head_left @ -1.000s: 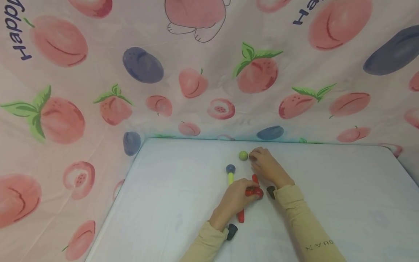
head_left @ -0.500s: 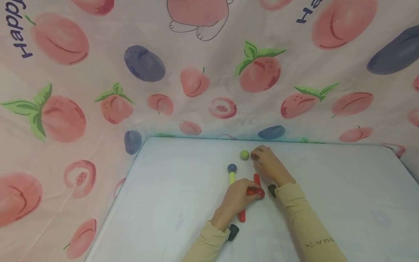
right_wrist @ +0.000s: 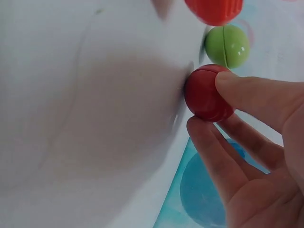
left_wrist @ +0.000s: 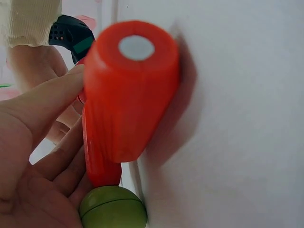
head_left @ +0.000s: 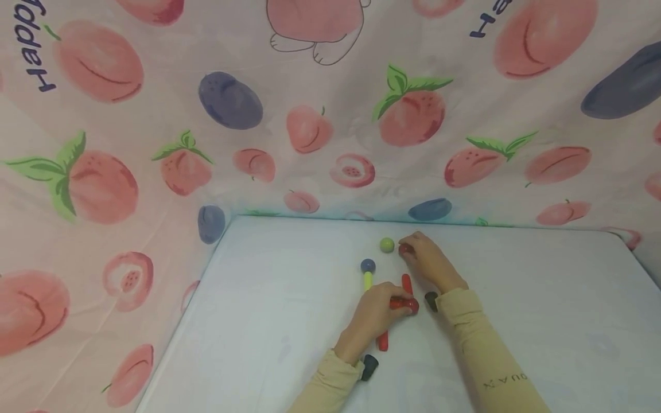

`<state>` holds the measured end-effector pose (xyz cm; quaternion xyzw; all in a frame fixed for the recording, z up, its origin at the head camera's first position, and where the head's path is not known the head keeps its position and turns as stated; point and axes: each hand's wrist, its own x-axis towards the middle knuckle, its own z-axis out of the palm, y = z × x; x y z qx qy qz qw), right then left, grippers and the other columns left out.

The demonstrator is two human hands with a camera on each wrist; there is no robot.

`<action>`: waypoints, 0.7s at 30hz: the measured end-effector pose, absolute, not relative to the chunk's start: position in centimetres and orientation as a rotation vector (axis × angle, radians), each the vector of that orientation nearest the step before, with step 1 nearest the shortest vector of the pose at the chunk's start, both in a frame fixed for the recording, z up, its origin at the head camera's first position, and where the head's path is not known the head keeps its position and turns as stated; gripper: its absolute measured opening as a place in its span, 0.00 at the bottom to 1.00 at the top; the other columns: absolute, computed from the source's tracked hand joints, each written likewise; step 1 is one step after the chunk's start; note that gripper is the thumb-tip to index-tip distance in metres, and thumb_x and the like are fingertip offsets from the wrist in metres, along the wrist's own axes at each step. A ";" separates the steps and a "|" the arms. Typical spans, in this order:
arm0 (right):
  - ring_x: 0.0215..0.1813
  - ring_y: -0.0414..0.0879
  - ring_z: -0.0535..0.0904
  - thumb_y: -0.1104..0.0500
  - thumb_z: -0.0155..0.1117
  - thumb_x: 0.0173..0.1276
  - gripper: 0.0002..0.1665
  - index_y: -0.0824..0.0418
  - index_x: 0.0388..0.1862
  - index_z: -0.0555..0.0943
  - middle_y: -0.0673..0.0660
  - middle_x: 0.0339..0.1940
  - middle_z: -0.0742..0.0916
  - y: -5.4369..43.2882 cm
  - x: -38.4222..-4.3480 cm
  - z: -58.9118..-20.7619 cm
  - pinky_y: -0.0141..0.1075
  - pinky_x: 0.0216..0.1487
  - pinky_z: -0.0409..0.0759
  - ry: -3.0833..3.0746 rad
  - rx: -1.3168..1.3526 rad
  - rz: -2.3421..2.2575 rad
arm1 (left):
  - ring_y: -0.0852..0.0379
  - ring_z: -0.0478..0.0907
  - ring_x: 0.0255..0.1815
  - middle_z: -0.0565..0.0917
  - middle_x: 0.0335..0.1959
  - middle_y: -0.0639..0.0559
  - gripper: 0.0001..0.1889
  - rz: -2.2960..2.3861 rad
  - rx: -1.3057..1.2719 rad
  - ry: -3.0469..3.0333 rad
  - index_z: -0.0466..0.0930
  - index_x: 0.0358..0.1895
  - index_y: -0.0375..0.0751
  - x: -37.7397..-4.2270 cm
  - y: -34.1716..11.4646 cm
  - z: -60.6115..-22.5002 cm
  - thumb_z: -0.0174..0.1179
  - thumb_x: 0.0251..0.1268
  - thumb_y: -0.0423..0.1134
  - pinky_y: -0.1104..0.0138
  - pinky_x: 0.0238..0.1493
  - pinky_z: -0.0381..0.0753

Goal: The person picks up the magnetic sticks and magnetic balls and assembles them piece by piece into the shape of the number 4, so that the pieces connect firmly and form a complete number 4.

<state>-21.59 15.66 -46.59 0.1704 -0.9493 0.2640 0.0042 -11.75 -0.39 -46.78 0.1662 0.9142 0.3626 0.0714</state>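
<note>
My left hand (head_left: pixel 376 308) grips a red magnetic rod (head_left: pixel 397 303) with a red ball (head_left: pixel 412 306) at its end. Between the thumb and fingers of my right hand (head_left: pixel 428 263) is a darker red ball (right_wrist: pixel 205 93), pinched close to the white surface. A green ball (head_left: pixel 387 245) sits just left of those fingertips. Left of the hands, a blue ball (head_left: pixel 368 265) tops a yellow rod (head_left: pixel 368 279), whose lower end my left hand hides. Two more red rods, one above (head_left: pixel 407 284) and one below (head_left: pixel 383 342) the left hand, are partly covered. Close in the left wrist view, a red rod (left_wrist: pixel 133 99) shows its grey end.
Everything lies on a white table (head_left: pixel 268 321). Behind and to the left hangs a pink fruit-print cloth (head_left: pixel 320 80). Dark devices sit at the left wrist (head_left: pixel 369 367) and right wrist (head_left: pixel 431 301).
A dark red ball now shows in the right fingertips, which have drawn slightly right, away from the green ball. The left hand keeps its hold and stays nearly in place.
</note>
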 end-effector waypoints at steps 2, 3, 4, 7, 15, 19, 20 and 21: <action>0.53 0.56 0.78 0.66 0.61 0.64 0.17 0.66 0.53 0.78 0.62 0.46 0.81 15.8 -21.5 -46.7 0.50 0.59 0.74 -2.963 0.531 0.854 | 0.68 0.75 0.36 0.83 0.36 0.63 0.14 1.088 0.499 2.754 0.85 0.44 0.56 -11.8 -0.4 -46.8 0.70 0.52 0.44 0.79 0.40 0.74; 0.52 0.56 0.78 0.66 0.61 0.64 0.17 0.66 0.53 0.78 0.62 0.46 0.81 15.8 -21.5 -46.6 0.50 0.59 0.75 -2.959 0.529 0.861 | 0.68 0.75 0.36 0.83 0.35 0.63 0.14 1.085 0.500 2.759 0.85 0.44 0.56 -11.8 -0.3 -46.9 0.70 0.52 0.44 0.79 0.39 0.74; 0.52 0.56 0.78 0.66 0.61 0.64 0.17 0.66 0.53 0.78 0.62 0.46 0.81 15.8 -21.5 -46.6 0.50 0.59 0.75 -2.957 0.525 0.865 | 0.68 0.75 0.35 0.83 0.35 0.63 0.13 1.080 0.500 2.766 0.85 0.44 0.56 -11.8 -0.3 -46.9 0.70 0.52 0.44 0.79 0.39 0.74; 0.53 0.56 0.78 0.65 0.61 0.65 0.18 0.67 0.54 0.78 0.62 0.46 0.81 15.8 -21.4 -46.6 0.50 0.59 0.74 -2.970 0.518 0.871 | 0.69 0.75 0.35 0.83 0.34 0.63 0.13 1.071 0.501 2.783 0.86 0.43 0.56 -11.8 -0.3 -47.1 0.70 0.52 0.45 0.79 0.38 0.74; 0.53 0.54 0.78 0.60 0.61 0.67 0.19 0.64 0.56 0.77 0.59 0.46 0.81 15.7 -20.6 -46.4 0.50 0.60 0.75 -3.068 0.452 0.857 | 0.70 0.74 0.34 0.83 0.34 0.63 0.13 1.084 0.503 2.787 0.86 0.43 0.55 -11.8 -0.3 -47.2 0.70 0.51 0.45 0.79 0.39 0.74; 0.51 0.53 0.78 0.59 0.60 0.67 0.20 0.63 0.56 0.77 0.58 0.45 0.81 15.7 -20.2 -46.2 0.50 0.59 0.75 -3.108 0.437 0.853 | 0.70 0.75 0.35 0.83 0.34 0.64 0.13 1.098 0.503 2.789 0.86 0.42 0.55 -11.7 -0.3 -47.1 0.70 0.50 0.44 0.78 0.40 0.75; 0.51 0.53 0.78 0.59 0.60 0.67 0.20 0.63 0.56 0.77 0.58 0.45 0.81 15.7 -20.1 -46.1 0.50 0.58 0.75 -3.113 0.440 0.849 | 0.70 0.75 0.35 0.83 0.34 0.64 0.14 1.098 0.504 2.790 0.86 0.43 0.55 -11.7 -0.3 -47.1 0.70 0.50 0.44 0.78 0.40 0.75; 0.50 0.52 0.78 0.59 0.61 0.67 0.20 0.63 0.56 0.77 0.58 0.45 0.81 15.7 -20.1 -46.1 0.50 0.58 0.76 -3.115 0.442 0.843 | 0.70 0.75 0.36 0.83 0.34 0.64 0.14 1.097 0.506 2.791 0.86 0.43 0.55 -11.7 -0.3 -47.1 0.71 0.50 0.44 0.78 0.40 0.75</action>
